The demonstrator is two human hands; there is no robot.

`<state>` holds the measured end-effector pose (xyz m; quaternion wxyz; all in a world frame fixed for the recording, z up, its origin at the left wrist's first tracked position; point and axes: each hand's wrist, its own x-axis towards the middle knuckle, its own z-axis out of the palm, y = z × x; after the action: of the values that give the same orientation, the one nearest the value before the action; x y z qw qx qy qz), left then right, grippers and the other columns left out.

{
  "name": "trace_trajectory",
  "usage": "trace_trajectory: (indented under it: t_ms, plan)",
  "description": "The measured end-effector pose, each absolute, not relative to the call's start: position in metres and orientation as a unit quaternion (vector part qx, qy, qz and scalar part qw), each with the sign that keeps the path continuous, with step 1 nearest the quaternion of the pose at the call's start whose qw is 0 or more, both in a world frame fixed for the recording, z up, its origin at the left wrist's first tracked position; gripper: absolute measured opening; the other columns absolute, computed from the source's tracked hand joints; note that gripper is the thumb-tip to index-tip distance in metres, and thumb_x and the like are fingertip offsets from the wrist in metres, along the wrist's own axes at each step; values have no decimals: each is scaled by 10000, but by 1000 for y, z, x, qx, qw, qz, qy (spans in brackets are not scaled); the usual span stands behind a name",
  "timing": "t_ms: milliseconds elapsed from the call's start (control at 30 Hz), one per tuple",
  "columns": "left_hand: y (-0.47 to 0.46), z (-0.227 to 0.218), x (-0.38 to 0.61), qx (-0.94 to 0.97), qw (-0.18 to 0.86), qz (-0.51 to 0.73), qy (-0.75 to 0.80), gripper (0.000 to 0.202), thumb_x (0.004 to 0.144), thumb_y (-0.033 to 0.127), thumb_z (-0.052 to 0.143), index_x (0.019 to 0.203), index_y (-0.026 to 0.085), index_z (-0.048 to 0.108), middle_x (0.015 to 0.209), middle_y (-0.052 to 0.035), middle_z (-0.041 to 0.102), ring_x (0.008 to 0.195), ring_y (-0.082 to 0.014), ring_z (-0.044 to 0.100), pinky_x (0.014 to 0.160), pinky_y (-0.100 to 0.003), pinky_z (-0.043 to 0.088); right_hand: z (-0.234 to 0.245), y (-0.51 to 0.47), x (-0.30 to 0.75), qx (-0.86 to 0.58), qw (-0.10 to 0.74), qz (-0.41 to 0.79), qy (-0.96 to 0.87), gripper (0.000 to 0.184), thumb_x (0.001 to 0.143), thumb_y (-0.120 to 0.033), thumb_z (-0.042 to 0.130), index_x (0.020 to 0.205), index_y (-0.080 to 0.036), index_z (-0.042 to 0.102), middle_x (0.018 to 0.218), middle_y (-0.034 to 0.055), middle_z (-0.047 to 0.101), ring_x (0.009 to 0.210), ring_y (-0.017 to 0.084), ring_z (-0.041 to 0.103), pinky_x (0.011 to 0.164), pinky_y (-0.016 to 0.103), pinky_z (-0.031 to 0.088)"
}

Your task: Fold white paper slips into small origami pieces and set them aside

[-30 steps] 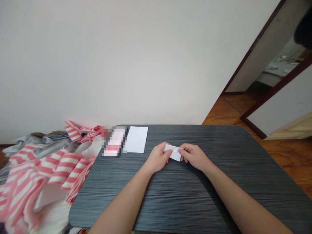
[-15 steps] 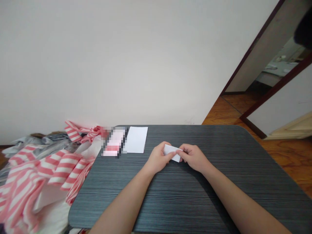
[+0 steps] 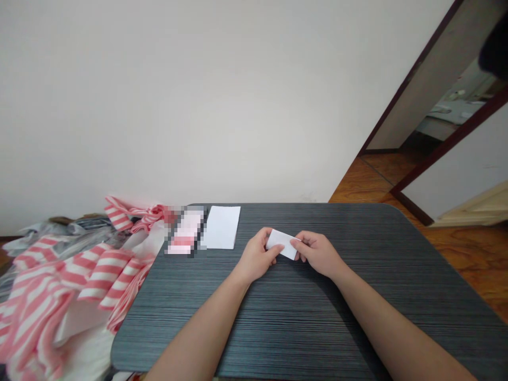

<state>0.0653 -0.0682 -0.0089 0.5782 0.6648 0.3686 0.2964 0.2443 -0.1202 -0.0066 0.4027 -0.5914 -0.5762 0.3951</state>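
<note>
A small folded piece of white paper (image 3: 282, 244) sits between my hands, a little above the dark table. My left hand (image 3: 257, 257) pinches its left end between thumb and fingers. My right hand (image 3: 317, 254) grips its right end the same way, and those fingers hide its lower right corner. Further left, a flat white sheet or envelope (image 3: 222, 227) lies on the table near the far edge, out of reach of my fingers.
A pixelated, blurred pink-and-white item (image 3: 186, 231) lies beside the white sheet. Red-and-white striped cloth (image 3: 101, 278) is heaped past the left edge of the grey ribbed table (image 3: 357, 328). A wooden floor (image 3: 468, 264) and a doorway (image 3: 432, 127) are at the right.
The folded paper has turned slightly and now shows as a flatter rectangle between my fingers. My right hand has shifted its grip a little along the paper's right end.
</note>
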Motion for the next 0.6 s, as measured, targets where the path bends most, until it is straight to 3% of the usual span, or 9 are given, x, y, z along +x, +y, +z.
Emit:
trace_trajectory:
  t_ms: [600]
  plan:
    - [-66,-12,64,643,602,311,357,340,774,335,570,1047,153,479,608,32,532,447,-59,460,415,-163,342,-8,-119,245,-577,416,437,-551,273,830,-390,512,683,-164,550,554,7,618,418,86,466,437,209,357]
